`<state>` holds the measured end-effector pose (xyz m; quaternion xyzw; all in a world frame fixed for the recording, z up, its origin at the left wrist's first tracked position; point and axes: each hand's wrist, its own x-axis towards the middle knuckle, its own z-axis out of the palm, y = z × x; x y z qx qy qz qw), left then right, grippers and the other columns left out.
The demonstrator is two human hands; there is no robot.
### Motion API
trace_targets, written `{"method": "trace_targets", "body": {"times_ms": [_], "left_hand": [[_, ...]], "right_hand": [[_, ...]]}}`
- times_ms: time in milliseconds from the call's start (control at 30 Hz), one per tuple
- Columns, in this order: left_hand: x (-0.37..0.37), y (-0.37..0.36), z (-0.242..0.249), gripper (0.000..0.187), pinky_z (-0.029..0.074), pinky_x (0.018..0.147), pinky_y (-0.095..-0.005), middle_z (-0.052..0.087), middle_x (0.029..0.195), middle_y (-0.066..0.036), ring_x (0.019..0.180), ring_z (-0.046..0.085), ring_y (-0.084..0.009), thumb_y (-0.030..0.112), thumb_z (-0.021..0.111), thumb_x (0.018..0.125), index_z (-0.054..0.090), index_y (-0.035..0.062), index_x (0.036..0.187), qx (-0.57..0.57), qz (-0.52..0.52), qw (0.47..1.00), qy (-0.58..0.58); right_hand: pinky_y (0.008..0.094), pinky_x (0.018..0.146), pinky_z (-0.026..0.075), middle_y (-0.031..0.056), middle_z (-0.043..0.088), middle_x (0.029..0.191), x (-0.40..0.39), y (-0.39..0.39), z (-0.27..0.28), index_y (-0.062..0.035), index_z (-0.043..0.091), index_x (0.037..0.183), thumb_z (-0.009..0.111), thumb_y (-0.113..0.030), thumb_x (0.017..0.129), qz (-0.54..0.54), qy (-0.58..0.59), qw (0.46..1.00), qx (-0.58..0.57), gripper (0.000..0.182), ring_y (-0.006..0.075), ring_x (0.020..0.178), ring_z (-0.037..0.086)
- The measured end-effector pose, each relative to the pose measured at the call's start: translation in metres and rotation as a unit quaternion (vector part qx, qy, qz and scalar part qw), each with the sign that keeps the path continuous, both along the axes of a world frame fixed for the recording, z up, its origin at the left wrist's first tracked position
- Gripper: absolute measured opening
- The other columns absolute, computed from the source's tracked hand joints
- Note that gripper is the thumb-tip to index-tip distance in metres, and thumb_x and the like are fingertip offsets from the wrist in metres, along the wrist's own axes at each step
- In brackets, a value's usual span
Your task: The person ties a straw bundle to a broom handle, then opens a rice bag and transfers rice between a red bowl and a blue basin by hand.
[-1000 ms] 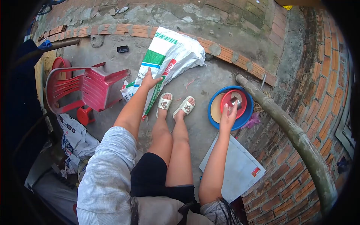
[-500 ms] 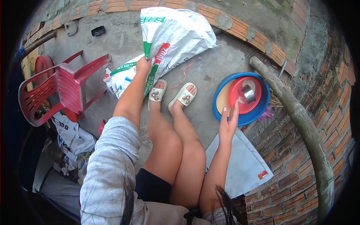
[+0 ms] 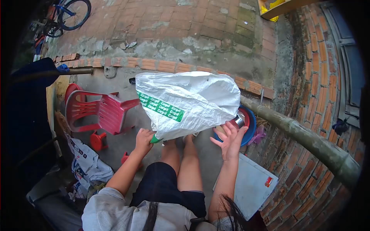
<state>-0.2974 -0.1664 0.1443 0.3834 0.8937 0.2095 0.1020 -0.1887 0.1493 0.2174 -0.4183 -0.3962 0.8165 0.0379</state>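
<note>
A large white woven sack (image 3: 196,102) with a green printed band is lifted in front of me, over my feet. My left hand (image 3: 144,141) is closed on the sack's lower left part, where a green stripe shows. My right hand (image 3: 231,140) is open with fingers spread, just below the sack's right end; it grips nothing. Behind that hand, a blue basin (image 3: 252,122) stands on the ground, partly hidden by the sack. A metal cup (image 3: 239,120) shows in part inside it.
At left stand a red plastic chair (image 3: 110,113) and a small red stool (image 3: 98,141). A bamboo pole (image 3: 293,133) slants along the brick wall (image 3: 304,169) at right. A white board (image 3: 250,184) lies beside my right forearm. Further off is a bicycle wheel (image 3: 74,14).
My left hand has raised the sack from the ground, and it now hangs spread out before me. My right hand has moved closer to the sack's right end. The view has tilted up.
</note>
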Motion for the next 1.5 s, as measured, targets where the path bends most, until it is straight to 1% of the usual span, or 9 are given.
{"method": "trace_targets", "body": {"times_ms": [400, 533, 600, 800, 933, 1100, 1233, 1300, 1500], "left_hand": [[-0.012, 0.012, 0.155, 0.029, 0.042, 0.073, -0.0353, 0.064, 0.095, -0.003, 0.086, 0.058, -0.0189, 0.018, 0.065, 0.067, 0.062, 0.0157, 0.095, 0.099, -0.275, 0.956, 0.032], [-0.053, 0.042, 0.215, 0.057, 0.041, 0.089, -0.0434, 0.052, 0.123, -0.015, 0.112, 0.051, -0.0262, 0.047, 0.054, 0.084, 0.039, 0.0218, 0.133, -0.128, -0.011, 0.879, -0.46], [-0.057, 0.08, 0.21, 0.079, 0.035, 0.091, -0.0571, 0.033, 0.139, -0.016, 0.12, 0.04, -0.0367, 0.054, 0.057, 0.079, 0.019, 0.0239, 0.141, 0.225, 0.188, 0.806, -0.514], [0.063, 0.211, 0.203, 0.128, 0.026, 0.088, -0.0712, 0.007, 0.146, -0.021, 0.128, 0.021, -0.0469, 0.06, 0.074, 0.057, -0.018, 0.0252, 0.139, 0.083, 0.194, 0.808, -0.55], [0.156, 0.225, 0.119, 0.127, 0.041, 0.095, -0.0348, 0.04, 0.13, -0.026, 0.116, 0.046, -0.0354, 0.046, 0.077, 0.059, -0.011, 0.0026, 0.139, -0.054, 0.07, 0.921, -0.379], [0.165, 0.183, 0.069, 0.033, 0.052, 0.069, -0.0397, 0.062, 0.095, -0.022, 0.084, 0.063, -0.0356, 0.02, 0.06, 0.081, 0.057, -0.0028, 0.105, 0.107, 0.343, 0.817, -0.45], [0.153, 0.156, 0.076, 0.027, 0.051, 0.058, -0.0397, 0.065, 0.083, -0.017, 0.073, 0.065, -0.0291, 0.024, 0.051, 0.089, 0.061, 0.0016, 0.1, 0.156, 0.391, 0.769, -0.481], [0.165, 0.154, 0.109, 0.034, 0.045, 0.043, -0.034, 0.062, 0.067, -0.009, 0.048, 0.057, -0.0202, 0.035, 0.052, 0.089, 0.062, 0.0027, 0.092, 0.171, 0.083, 0.964, -0.187], [0.16, 0.107, 0.207, 0.046, 0.049, 0.06, -0.0343, 0.065, 0.07, -0.01, 0.06, 0.062, -0.0178, 0.048, 0.048, 0.087, 0.065, 0.0057, 0.094, 0.073, -0.002, 0.926, -0.369]], "right_hand": [[0.0425, 0.092, 0.043, 0.0134, 0.054, 0.116, 0.055, -0.017, 0.149, -0.001, 0.048, 0.116, 0.051, -0.019, 0.09, -0.318, 0.11, 0.932, -0.138, 0.032, 0.0256, 0.107, 0.053], [0.0407, 0.089, 0.045, 0.0128, 0.054, 0.117, 0.076, -0.054, 0.143, -0.0004, 0.045, 0.122, 0.057, -0.034, 0.087, -0.303, 0.16, 0.932, -0.12, 0.051, 0.0257, 0.102, 0.056], [0.0387, 0.09, 0.044, 0.0117, 0.054, 0.117, 0.089, -0.063, 0.097, -0.0006, 0.043, 0.124, 0.066, -0.031, 0.081, -0.331, 0.11, 0.933, -0.085, 0.058, 0.0242, 0.101, 0.056], [0.0297, 0.084, 0.043, 0.0093, 0.058, 0.112, 0.154, -0.059, 0.033, 0.003, 0.051, 0.118, 0.071, -0.021, 0.077, -0.123, 0.023, 0.976, 0.18, 0.051, 0.0172, 0.098, 0.056], [0.0287, 0.083, 0.043, 0.0084, 0.06, 0.107, 0.197, -0.059, 0.072, 0.0019, 0.051, 0.118, 0.059, -0.022, 0.085, -0.072, 0.042, 0.986, 0.147, 0.042, 0.0175, 0.096, 0.057], [0.0343, 0.047, 0.046, 0.0032, 0.052, 0.062, 0.263, -0.037, 0.043, -0.0036, 0.057, 0.091, 0.059, -0.031, 0.079, 0.016, -0.13, 0.985, 0.116, 0.03, 0.0139, 0.05, 0.051], [0.0428, 0.067, 0.051, 0.0143, 0.061, 0.099, 0.265, -0.038, 0.056, -0.0061, 0.055, 0.111, 0.07, -0.028, 0.065, 0.313, -0.367, 0.867, 0.126, 0.053, 0.0243, 0.082, 0.062], [0.0427, 0.088, 0.047, 0.0174, 0.059, 0.109, 0.258, -0.025, -0.001, -0.0093, 0.035, 0.13, 0.079, -0.021, 0.054, 0.306, -0.356, 0.776, 0.421, 0.088, 0.0329, 0.1, 0.058], [0.0443, 0.081, 0.048, 0.0146, 0.056, 0.113, 0.218, 0.008, -0.012, -0.0046, 0.048, 0.118, 0.057, -0.003, 0.075, -0.32, -0.091, 0.943, 0.023, 0.043, 0.0314, 0.1, 0.057]]}}
